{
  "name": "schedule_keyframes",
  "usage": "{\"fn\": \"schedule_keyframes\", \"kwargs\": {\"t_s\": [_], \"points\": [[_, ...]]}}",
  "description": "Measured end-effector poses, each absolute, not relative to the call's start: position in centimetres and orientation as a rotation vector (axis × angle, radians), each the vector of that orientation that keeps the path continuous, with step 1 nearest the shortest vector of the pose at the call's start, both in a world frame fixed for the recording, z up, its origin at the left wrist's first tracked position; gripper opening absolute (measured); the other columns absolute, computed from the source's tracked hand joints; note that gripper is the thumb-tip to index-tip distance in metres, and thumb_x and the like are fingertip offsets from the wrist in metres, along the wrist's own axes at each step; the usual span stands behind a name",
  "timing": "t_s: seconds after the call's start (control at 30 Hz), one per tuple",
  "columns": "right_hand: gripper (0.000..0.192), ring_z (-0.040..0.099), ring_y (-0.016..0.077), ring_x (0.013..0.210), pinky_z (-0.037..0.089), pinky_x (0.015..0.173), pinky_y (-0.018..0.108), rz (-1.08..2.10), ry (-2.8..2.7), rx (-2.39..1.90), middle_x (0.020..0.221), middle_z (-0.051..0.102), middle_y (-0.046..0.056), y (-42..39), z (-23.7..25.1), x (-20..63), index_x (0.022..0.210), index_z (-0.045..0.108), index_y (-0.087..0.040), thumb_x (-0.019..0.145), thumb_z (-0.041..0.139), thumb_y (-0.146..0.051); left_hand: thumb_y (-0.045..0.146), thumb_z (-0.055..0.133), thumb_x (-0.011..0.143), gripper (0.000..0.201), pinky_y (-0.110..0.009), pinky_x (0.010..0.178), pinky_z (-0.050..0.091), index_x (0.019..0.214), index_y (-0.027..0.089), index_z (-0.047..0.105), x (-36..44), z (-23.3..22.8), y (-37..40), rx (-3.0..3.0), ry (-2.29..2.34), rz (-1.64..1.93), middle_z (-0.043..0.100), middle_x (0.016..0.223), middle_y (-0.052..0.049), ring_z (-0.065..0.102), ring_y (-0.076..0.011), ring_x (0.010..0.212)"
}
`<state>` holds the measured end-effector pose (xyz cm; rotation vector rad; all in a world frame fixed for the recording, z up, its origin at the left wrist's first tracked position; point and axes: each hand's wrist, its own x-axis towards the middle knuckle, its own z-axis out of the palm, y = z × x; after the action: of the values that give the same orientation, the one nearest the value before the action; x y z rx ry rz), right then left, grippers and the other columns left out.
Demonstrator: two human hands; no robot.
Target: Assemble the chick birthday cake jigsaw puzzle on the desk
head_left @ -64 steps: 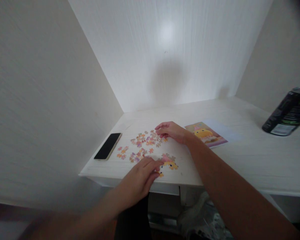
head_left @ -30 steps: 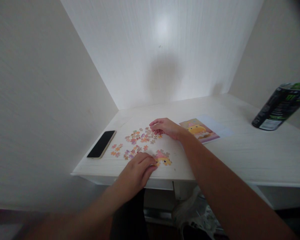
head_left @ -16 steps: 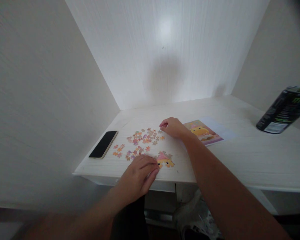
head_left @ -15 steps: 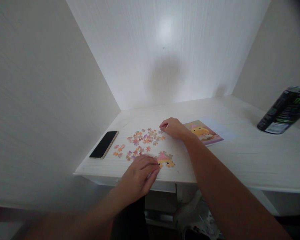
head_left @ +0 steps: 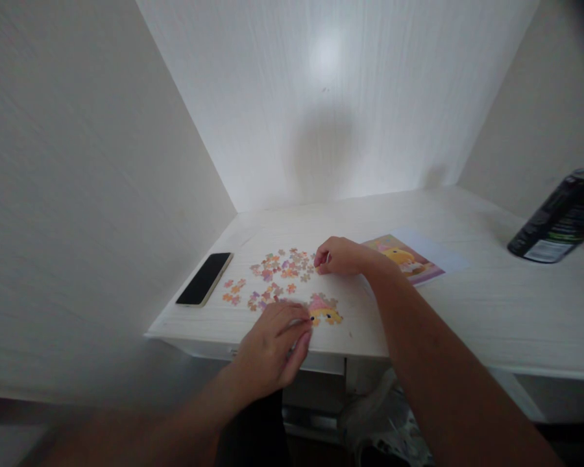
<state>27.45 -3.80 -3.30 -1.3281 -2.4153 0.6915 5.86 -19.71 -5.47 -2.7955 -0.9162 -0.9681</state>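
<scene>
Small pink, orange and purple loose puzzle pieces [head_left: 277, 272] lie scattered on the white desk [head_left: 467, 311]. A joined puzzle patch [head_left: 325, 310] with a yellow and pink figure sits near the front edge. My left hand [head_left: 272, 350] reaches over that edge, with thumb and forefinger pinched on the patch's left side. My right hand [head_left: 340, 255] rests at the right of the loose pieces with its fingers curled shut. Whether a piece is inside them is hidden.
A black phone [head_left: 204, 279] lies face up left of the pieces. A printed picture card [head_left: 411, 259] on white paper lies behind my right wrist. A dark drink can [head_left: 559, 217] stands at the far right. Walls close in on the left, back and right.
My right hand drew back from the middle of the loose pieces to their right side and curled shut. My left hand stayed at the joined patch, fingers pinching closer.
</scene>
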Motion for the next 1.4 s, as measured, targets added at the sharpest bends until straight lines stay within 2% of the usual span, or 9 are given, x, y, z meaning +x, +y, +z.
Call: {"fn": "schedule_keyframes", "kwargs": {"t_s": [0.17, 0.33, 0.5, 0.73, 1.03, 1.2, 1.4], "points": [[0.015, 0.063, 0.0171, 0.073, 0.043, 0.061, 0.025, 0.677, -2.460, -1.293, 0.085, 0.073, 0.005, -4.2, -3.0, 27.1, 0.084, 0.075, -0.018, 0.069, 0.071, -0.015, 0.007, 0.060, 0.080, 0.034, -0.041, 0.102, 0.046, 0.113, 0.015, 0.061, 5.8, -5.6, -19.6, -2.799, -0.889, -0.907, 0.067, 0.108, -0.008, 0.058, -0.0190, 0.110], [0.023, 0.061, 0.0162, 0.068, 0.041, 0.057, 0.024, 0.684, -2.486, -1.238, 0.081, 0.072, 0.004, -4.3, -2.8, 26.9, 0.089, 0.075, -0.021, 0.068, 0.072, -0.013, 0.010, 0.062, 0.080, 0.034, -0.044, 0.103, 0.046, 0.113, 0.018, 0.062, 5.8, -5.5, -19.5, -2.786, -0.874, -0.859, 0.068, 0.106, -0.006, 0.058, -0.0206, 0.112], [0.022, 0.062, 0.0157, 0.071, 0.043, 0.061, 0.024, 0.834, -2.454, -1.073, 0.082, 0.073, 0.003, -4.3, -2.4, 27.1, 0.086, 0.076, -0.019, 0.074, 0.061, -0.009, 0.012, 0.062, 0.080, 0.035, -0.045, 0.102, 0.047, 0.115, 0.014, 0.061, 5.7, -5.5, -19.6, -2.778, -0.862, -0.838, 0.066, 0.111, -0.010, 0.055, -0.0230, 0.115], [0.026, 0.056, 0.0137, 0.059, 0.039, 0.052, 0.023, 1.130, -2.364, -1.009, 0.067, 0.066, 0.002, -4.9, -1.9, 27.7, 0.099, 0.075, -0.017, 0.079, 0.058, -0.020, 0.014, 0.059, 0.082, 0.033, -0.042, 0.102, 0.048, 0.115, 0.014, 0.060, 5.6, -5.6, -19.7, -2.803, -0.862, -0.830, 0.065, 0.111, -0.010, 0.057, -0.0202, 0.110], [0.011, 0.063, 0.0131, 0.072, 0.050, 0.069, 0.024, 1.527, -1.982, -0.948, 0.080, 0.069, 0.004, -7.1, -0.9, 27.3, 0.083, 0.070, -0.015, 0.076, 0.064, -0.022, 0.019, 0.052, 0.087, 0.026, -0.044, 0.097, 0.050, 0.112, 0.015, 0.059, 5.9, -5.9, -19.8, -2.741, -0.863, -0.811, 0.066, 0.107, -0.010, 0.061, -0.0219, 0.105], [0.013, 0.059, 0.0126, 0.065, 0.046, 0.062, 0.024, 1.276, -1.985, -1.026, 0.072, 0.066, 0.002, -11.1, -1.5, 27.5, 0.087, 0.068, -0.015, 0.080, 0.061, -0.023, 0.022, 0.049, 0.089, 0.025, -0.045, 0.095, 0.049, 0.111, 0.016, 0.060, 5.8, -6.1, -19.8, -2.742, -0.886, -0.747, 0.064, 0.108, -0.010, 0.060, -0.0221, 0.102], [0.019, 0.062, 0.0160, 0.080, 0.045, 0.072, 0.028, 0.833, -2.095, -1.163, 0.092, 0.071, 0.005, -16.0, -3.2, 27.3, 0.098, 0.070, -0.018, 0.085, 0.056, -0.019, 0.022, 0.049, 0.089, 0.024, -0.043, 0.095, 0.049, 0.109, 0.016, 0.061, 5.9, -5.9, -20.0, -2.733, -0.901, -0.813, 0.064, 0.109, -0.010, 0.060, -0.0208, 0.101]]}}
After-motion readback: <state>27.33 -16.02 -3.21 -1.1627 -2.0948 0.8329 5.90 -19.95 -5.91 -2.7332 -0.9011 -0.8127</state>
